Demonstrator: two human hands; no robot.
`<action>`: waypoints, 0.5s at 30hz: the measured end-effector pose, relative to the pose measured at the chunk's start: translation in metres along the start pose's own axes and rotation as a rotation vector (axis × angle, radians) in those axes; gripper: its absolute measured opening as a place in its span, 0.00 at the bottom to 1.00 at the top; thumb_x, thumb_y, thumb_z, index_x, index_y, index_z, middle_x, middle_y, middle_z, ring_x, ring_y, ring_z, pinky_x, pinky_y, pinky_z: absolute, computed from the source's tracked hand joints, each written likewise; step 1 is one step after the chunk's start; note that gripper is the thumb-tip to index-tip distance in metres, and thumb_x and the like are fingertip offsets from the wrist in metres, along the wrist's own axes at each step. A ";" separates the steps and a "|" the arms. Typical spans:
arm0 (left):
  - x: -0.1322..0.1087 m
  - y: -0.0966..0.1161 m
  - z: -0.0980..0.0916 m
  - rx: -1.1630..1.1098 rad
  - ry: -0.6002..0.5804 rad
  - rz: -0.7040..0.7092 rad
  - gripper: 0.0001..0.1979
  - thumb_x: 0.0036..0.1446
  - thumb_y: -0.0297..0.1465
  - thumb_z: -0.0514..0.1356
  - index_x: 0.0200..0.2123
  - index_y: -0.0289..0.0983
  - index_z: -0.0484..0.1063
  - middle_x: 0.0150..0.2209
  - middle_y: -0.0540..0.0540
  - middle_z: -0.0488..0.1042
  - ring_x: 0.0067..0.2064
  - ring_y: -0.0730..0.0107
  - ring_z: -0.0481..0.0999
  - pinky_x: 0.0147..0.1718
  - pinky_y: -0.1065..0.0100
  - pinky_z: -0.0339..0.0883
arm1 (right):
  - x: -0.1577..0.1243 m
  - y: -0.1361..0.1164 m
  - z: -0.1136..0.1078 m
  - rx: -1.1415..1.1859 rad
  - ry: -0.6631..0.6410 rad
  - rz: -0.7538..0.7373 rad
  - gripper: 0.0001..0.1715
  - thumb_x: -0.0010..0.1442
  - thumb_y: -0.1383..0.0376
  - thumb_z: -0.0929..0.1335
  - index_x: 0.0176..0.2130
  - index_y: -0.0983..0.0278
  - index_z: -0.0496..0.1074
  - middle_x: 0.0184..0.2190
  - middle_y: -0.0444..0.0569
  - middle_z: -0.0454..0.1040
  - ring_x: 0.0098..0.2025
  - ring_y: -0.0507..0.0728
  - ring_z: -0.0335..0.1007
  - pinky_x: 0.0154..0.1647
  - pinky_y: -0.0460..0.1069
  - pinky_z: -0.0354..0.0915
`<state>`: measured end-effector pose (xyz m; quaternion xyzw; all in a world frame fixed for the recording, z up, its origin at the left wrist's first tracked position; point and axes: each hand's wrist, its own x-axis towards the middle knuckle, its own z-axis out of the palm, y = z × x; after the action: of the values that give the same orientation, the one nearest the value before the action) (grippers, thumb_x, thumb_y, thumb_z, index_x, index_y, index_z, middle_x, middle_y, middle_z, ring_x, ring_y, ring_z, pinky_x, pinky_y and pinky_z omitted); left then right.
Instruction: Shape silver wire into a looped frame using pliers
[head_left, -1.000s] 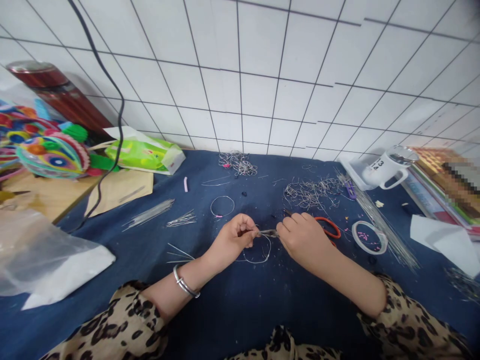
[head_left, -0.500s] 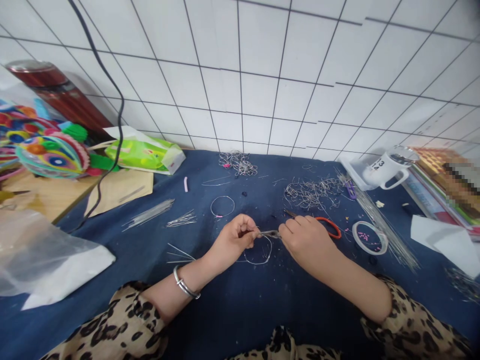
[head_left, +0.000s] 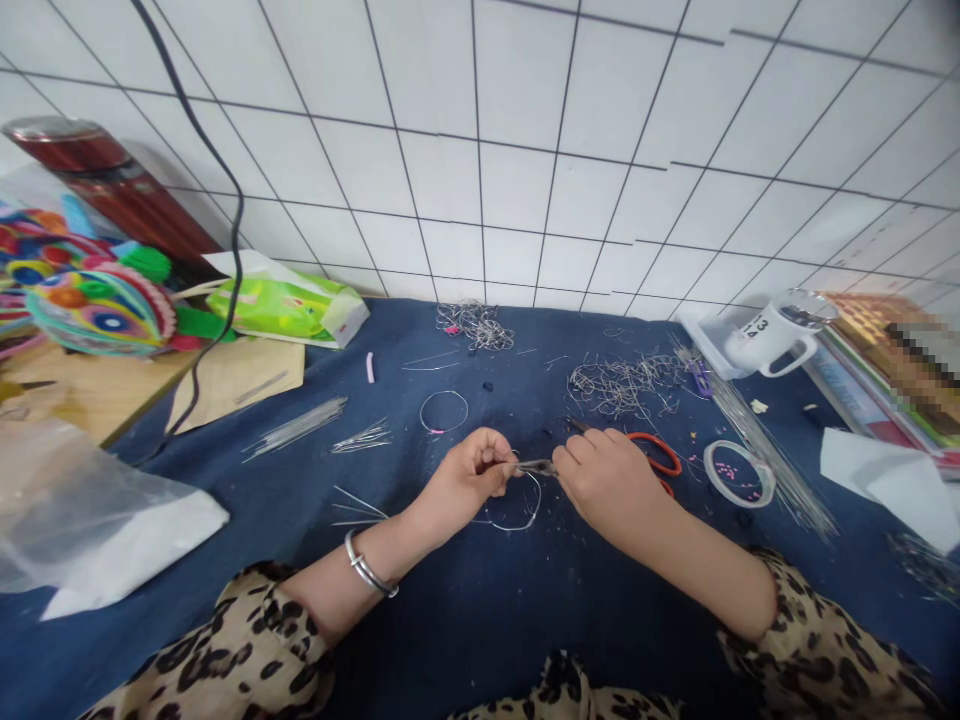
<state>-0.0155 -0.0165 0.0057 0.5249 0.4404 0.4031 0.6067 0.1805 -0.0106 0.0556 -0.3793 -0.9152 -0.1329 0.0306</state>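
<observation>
Between the thumb and fingers of my left hand [head_left: 480, 470] is pinched a thin wire ring [head_left: 517, 528], which hangs below the fingertips over the blue cloth. My right hand [head_left: 607, 480] is closed round a pair of pliers [head_left: 538, 467]; its handles are hidden in the palm. The jaws point left and meet the wire at my left fingertips, where the exact contact is too small to make out. Just behind my left hand lies another wire ring [head_left: 444, 412] with a pink piece on it. Orange-handled scissors [head_left: 660, 452] rest partly behind my right hand.
Tangled wire [head_left: 622, 385] lies behind my right hand, with a smaller tangle [head_left: 476, 325] near the wall. Straight wires [head_left: 296, 428] are on the left. A round dish [head_left: 765, 480] holds pink beads. At the right back stands a white mug [head_left: 776, 335]. A black cable [head_left: 238, 215] hangs at left.
My right hand and the pliers have shifted very slightly left, showing more of the orange scissor handle. The wire ring has moved a little with them. Both hands keep their grip.
</observation>
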 end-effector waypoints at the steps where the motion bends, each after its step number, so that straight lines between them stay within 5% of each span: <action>1: 0.000 0.000 0.000 -0.003 0.003 -0.002 0.04 0.53 0.25 0.55 0.33 0.35 0.61 0.29 0.51 0.69 0.25 0.80 0.64 0.25 0.74 0.59 | 0.000 0.000 -0.001 -0.002 -0.002 0.000 0.07 0.57 0.72 0.61 0.29 0.65 0.65 0.26 0.48 0.66 0.30 0.55 0.56 0.31 0.51 0.44; 15: 0.001 -0.001 0.004 -0.009 0.062 -0.006 0.05 0.52 0.26 0.56 0.32 0.36 0.60 0.27 0.52 0.68 0.24 0.80 0.63 0.24 0.75 0.59 | 0.003 -0.002 -0.012 -0.050 -0.055 -0.016 0.07 0.55 0.74 0.61 0.30 0.66 0.66 0.26 0.49 0.65 0.31 0.56 0.55 0.30 0.51 0.44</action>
<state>-0.0110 -0.0169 0.0049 0.5082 0.4585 0.4193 0.5964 0.1760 -0.0130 0.0676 -0.3760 -0.9151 -0.1453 -0.0050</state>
